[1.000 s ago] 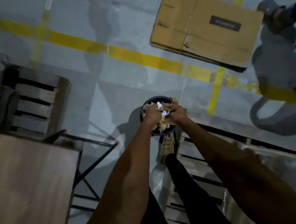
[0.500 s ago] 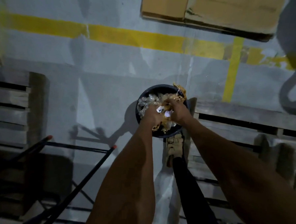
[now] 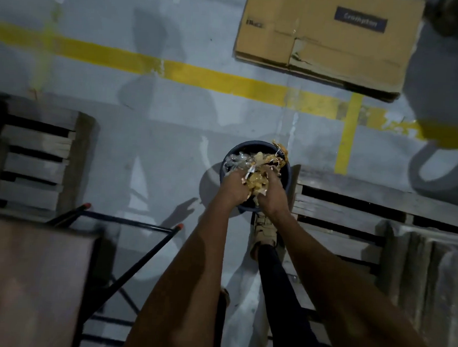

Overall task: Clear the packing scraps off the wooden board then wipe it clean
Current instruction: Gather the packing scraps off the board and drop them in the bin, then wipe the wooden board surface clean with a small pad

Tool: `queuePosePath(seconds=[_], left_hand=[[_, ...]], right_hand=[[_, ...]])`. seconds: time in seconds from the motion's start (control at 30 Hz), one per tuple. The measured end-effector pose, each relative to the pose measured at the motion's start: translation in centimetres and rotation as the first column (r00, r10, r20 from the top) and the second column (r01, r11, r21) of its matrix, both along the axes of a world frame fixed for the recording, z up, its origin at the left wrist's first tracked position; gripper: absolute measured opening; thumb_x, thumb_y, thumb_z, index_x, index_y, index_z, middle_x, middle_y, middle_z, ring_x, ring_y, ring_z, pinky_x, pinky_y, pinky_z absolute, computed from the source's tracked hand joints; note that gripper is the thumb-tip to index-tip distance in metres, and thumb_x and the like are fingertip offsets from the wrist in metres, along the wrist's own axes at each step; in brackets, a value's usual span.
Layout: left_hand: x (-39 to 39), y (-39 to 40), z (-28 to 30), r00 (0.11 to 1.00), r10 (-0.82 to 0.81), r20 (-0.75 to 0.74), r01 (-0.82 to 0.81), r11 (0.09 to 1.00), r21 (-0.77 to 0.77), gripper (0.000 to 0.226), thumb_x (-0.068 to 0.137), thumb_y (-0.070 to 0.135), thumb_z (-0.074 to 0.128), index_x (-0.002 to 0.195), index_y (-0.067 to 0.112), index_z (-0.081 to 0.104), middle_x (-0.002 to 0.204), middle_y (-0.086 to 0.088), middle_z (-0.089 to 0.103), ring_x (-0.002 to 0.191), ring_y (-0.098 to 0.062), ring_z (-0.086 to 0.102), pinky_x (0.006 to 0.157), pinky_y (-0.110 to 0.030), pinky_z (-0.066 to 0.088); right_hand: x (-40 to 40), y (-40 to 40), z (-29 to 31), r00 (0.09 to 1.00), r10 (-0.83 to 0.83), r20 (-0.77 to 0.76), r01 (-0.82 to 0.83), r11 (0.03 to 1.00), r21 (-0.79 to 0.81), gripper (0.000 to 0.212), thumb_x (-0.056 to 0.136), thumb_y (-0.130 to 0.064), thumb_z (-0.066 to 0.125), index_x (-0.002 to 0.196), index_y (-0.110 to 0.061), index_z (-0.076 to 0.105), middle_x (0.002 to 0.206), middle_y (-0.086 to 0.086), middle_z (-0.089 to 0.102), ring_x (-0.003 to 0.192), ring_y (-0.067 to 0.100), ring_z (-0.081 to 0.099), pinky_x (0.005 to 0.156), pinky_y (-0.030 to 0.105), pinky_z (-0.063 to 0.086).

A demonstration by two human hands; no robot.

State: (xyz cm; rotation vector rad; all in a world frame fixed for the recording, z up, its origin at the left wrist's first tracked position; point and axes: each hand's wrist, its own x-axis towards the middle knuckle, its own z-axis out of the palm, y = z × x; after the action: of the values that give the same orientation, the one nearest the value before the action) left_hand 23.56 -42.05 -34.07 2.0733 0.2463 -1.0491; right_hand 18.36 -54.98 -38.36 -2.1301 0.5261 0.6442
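Observation:
A round dark bin (image 3: 253, 146) stands on the grey floor ahead of me, holding clear film and tan scraps. Over its near side, my left hand (image 3: 232, 188) and my right hand (image 3: 274, 193) together grip a bundle of packing scraps (image 3: 257, 178), tan paper mixed with clear plastic. The fingers of both hands curl round the bundle from either side. More scraps (image 3: 279, 152) hang over the bin's far right rim. The wooden board (image 3: 28, 282) shows at the lower left, its visible surface bare and blurred.
Wooden pallets lie left (image 3: 37, 160) and right (image 3: 353, 211) of the bin. A flattened cardboard box (image 3: 325, 43) lies on the floor beyond a yellow line (image 3: 175, 69). Dark metal table legs (image 3: 128, 245) stick out by the board. My shoe (image 3: 264, 231) stands behind the bin.
The camera has swung back left and up, bringing the board and the cardboard box back into view. Both hands stay over the bin with the scrap bundle between them.

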Motion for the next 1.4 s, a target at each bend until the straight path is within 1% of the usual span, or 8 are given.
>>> queuePosePath(seconds=[0.27, 0.33, 0.4, 0.57, 0.7, 0.87, 1.07, 1.4], left_hand=[[-10.7, 7.0, 18.0, 0.906, 0.413, 0.097, -0.385, 0.896, -0.222, 0.04, 0.097, -0.002, 0.053, 0.136, 0.006, 0.058, 0.125, 0.002, 0.058, 0.12, -0.01, 0.053, 0.087, -0.009, 0.043], [-14.3, 9.2, 21.4, 0.882, 0.456, 0.12, -0.418, 0.874, -0.248, 0.038, 0.098, 0.004, 0.055, 0.136, 0.011, 0.058, 0.131, -0.002, 0.061, 0.125, -0.014, 0.056, 0.099, -0.021, 0.047], [-17.4, 11.3, 24.9, 0.858, 0.489, 0.153, -0.439, 0.856, -0.274, 0.036, 0.098, 0.008, 0.057, 0.134, 0.012, 0.06, 0.133, -0.007, 0.064, 0.126, -0.018, 0.059, 0.104, -0.032, 0.048], [-24.1, 16.6, 32.9, 0.726, 0.639, 0.254, -0.555, 0.763, -0.331, 0.03, 0.099, 0.007, 0.057, 0.129, 0.012, 0.064, 0.124, -0.004, 0.069, 0.113, -0.009, 0.063, 0.088, -0.007, 0.046], [-29.5, 20.5, 36.2, 0.56, 0.777, 0.286, -0.708, 0.629, -0.322, 0.028, 0.1, 0.01, 0.057, 0.126, 0.014, 0.066, 0.126, -0.003, 0.069, 0.118, -0.013, 0.063, 0.099, -0.026, 0.05], [-34.1, 22.8, 39.6, 0.315, 0.869, 0.381, -0.844, 0.44, -0.305, 0.03, 0.1, 0.015, 0.058, 0.13, 0.012, 0.064, 0.127, 0.002, 0.067, 0.115, -0.007, 0.061, 0.095, -0.014, 0.048], [-40.9, 20.4, 42.0, -0.145, 0.886, 0.44, -0.945, 0.007, -0.327, 0.028, 0.098, 0.008, 0.059, 0.125, 0.01, 0.066, 0.118, -0.001, 0.068, 0.108, -0.009, 0.062, 0.083, -0.003, 0.045], [-47.5, 15.2, 41.5, -0.491, 0.737, 0.466, -0.864, -0.341, -0.371, 0.03, 0.099, 0.016, 0.061, 0.128, 0.014, 0.064, 0.116, -0.003, 0.07, 0.108, -0.012, 0.066, 0.084, -0.006, 0.048]], right_hand=[[-6.5, 4.3, 18.0, 0.966, -0.246, 0.076, 0.228, 0.955, 0.191, 0.052, 0.096, -0.016, 0.063, 0.146, -0.021, 0.046, 0.127, 0.003, 0.065, 0.115, 0.025, 0.064, 0.095, 0.053, 0.056], [-8.0, 6.1, 23.1, 0.958, -0.25, 0.139, 0.216, 0.95, 0.223, 0.045, 0.098, -0.011, 0.061, 0.142, -0.017, 0.051, 0.118, -0.003, 0.065, 0.114, 0.019, 0.063, 0.098, 0.05, 0.055], [-9.3, 8.1, 27.9, 0.955, -0.211, 0.209, 0.156, 0.956, 0.25, 0.04, 0.099, -0.009, 0.06, 0.138, -0.014, 0.056, 0.116, -0.004, 0.064, 0.112, 0.014, 0.061, 0.097, 0.043, 0.054], [-12.2, 14.1, 36.0, 0.944, -0.036, 0.327, -0.078, 0.941, 0.33, 0.028, 0.099, -0.014, 0.062, 0.128, -0.016, 0.062, 0.112, -0.002, 0.068, 0.106, 0.015, 0.067, 0.092, 0.037, 0.055], [-15.1, 20.1, 40.0, 0.919, 0.203, 0.339, -0.329, 0.867, 0.374, 0.027, 0.098, -0.022, 0.064, 0.125, -0.023, 0.062, 0.107, 0.003, 0.073, 0.096, 0.023, 0.072, 0.079, 0.037, 0.055], [-16.8, 25.2, 42.4, 0.793, 0.505, 0.342, -0.606, 0.709, 0.36, 0.024, 0.1, -0.031, 0.061, 0.123, -0.024, 0.063, 0.107, 0.005, 0.072, 0.088, 0.022, 0.073, 0.074, 0.036, 0.057], [-17.2, 28.7, 44.1, 0.484, 0.809, 0.333, -0.861, 0.371, 0.349, 0.023, 0.104, -0.027, 0.056, 0.126, -0.024, 0.062, 0.121, 0.007, 0.07, 0.104, 0.027, 0.07, 0.079, 0.037, 0.057], [-22.7, 33.1, 45.3, 0.132, 0.942, 0.308, -0.92, 0.001, 0.391, 0.026, 0.106, -0.031, 0.053, 0.127, -0.019, 0.062, 0.111, 0.002, 0.074, 0.08, 0.015, 0.07, 0.071, 0.028, 0.051]])
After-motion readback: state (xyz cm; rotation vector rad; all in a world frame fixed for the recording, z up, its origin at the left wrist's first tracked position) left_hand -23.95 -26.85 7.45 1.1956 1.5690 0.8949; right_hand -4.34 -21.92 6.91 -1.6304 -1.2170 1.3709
